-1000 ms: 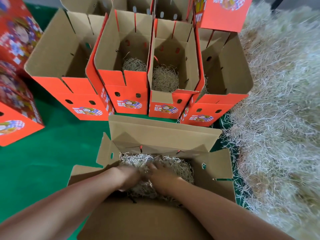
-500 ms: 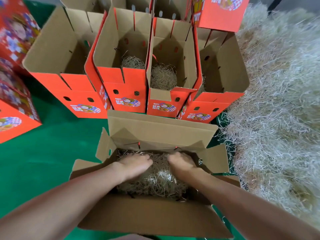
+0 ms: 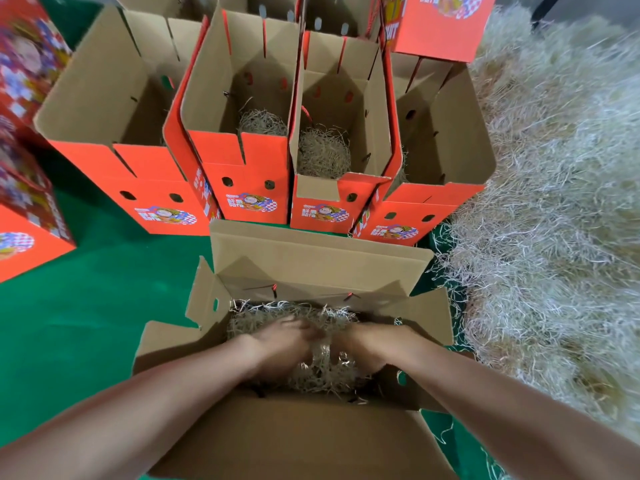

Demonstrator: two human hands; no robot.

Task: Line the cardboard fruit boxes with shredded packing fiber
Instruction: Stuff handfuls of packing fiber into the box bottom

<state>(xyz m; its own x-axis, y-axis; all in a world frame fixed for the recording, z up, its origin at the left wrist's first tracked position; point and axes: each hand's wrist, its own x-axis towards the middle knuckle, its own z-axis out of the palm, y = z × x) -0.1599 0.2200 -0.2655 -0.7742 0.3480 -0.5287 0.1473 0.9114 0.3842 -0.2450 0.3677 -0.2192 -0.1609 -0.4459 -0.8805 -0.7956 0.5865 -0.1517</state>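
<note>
green matting (image 3: 86,323) covers the floor, and at 9 o'clock shut red boxes (image 3: 27,188) stand on it. from 10 to 1 o'clock runs a row of four open boxes. the leftmost box (image 3: 104,98) shows no lining that i can see. the second box (image 3: 242,81) holds a small nest (image 3: 265,124) low inside, and the third box (image 3: 341,98) holds a bigger nest (image 3: 322,155). the fourth box (image 3: 446,133) shows only a wisp at its left wall.

at 6 o'clock sits the near box (image 3: 311,251), its top open, with a wad of shredded fiber (image 3: 322,374) on its bottom. the left hand (image 3: 282,344) is sunk into the wad at its 9 o'clock side and the right hand (image 3: 369,342) at its 3 o'clock side, the two nearly touching. their fingers bend down among the strands, but blur hides whether either hand clutches a tuft or only presses, so i cannot tell. from 2 to 5 o'clock lies the big loose pile (image 3: 554,220), just beside the near box.

the step looks like spreading the wad. with both hands so close at the centre, the fiber may end up heaped there and the corners go bare. hard pushing could also drag strands up with the fingers on lifting. it could also knock the right flap (image 3: 427,317) inward over the lining.
</note>
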